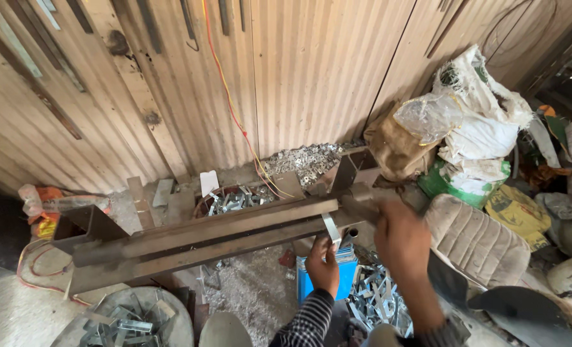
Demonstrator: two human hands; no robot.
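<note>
Here, a long rusty brown steel bending frame [202, 234], built of flat bars and angle iron, runs across the middle from nine o'clock toward three o'clock, its surface dull and scaled. At seven o'clock a round grey tub [128, 321] holds bright bent metal strips. Behind the frame, at twelve o'clock, ribbed brown sheet-metal wall [299, 71] carries a red-and-yellow wire [231, 103], with a heap of small silvery clips [302, 159] at its foot. The left hand [323, 266], in a striped sleeve, pinches a short shiny flat metal strip [331, 230] that stands nearly upright against the frame's front bar, just above a blue box [343, 273]. The right hand [401, 241], blurred, wraps its fingers around a thick brown lever handle [363, 202] at the frame's right end. At two o'clock lie crumpled white woven sacks [472, 122].
</note>
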